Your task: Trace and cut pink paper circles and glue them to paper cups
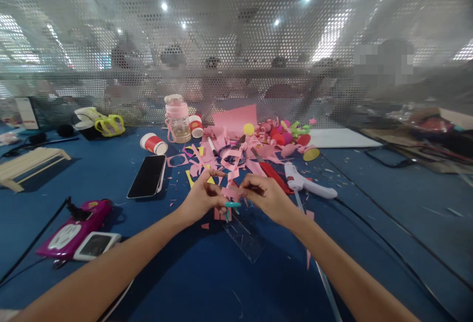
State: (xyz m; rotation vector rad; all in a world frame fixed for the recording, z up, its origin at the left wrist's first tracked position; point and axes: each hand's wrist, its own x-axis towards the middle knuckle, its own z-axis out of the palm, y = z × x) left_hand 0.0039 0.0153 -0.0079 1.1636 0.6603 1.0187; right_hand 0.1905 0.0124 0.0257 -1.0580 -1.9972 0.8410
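My left hand (205, 195) and my right hand (265, 196) meet over the middle of the blue table. Between them is a curled pink paper strip (231, 193), its upper part standing up in folds. Thumb and fingers of my left hand are closed on its left side. On the right side, my right hand pinches the same strip. A teal piece (232, 204) shows just under my left fingertips; what it belongs to is hidden. Below the hands lies a clear plastic ruler-like sheet (246, 241), and pink paper scraps lie beside it.
Pink cuttings (254, 167) are heaped beyond my hands. A white glue gun (310, 184) with a cord lies right. To the left are a phone (148, 177), a paper cup (153, 144) and a magenta device (76, 228). A bottle (178, 122) stands before the perforated screen (229, 31).
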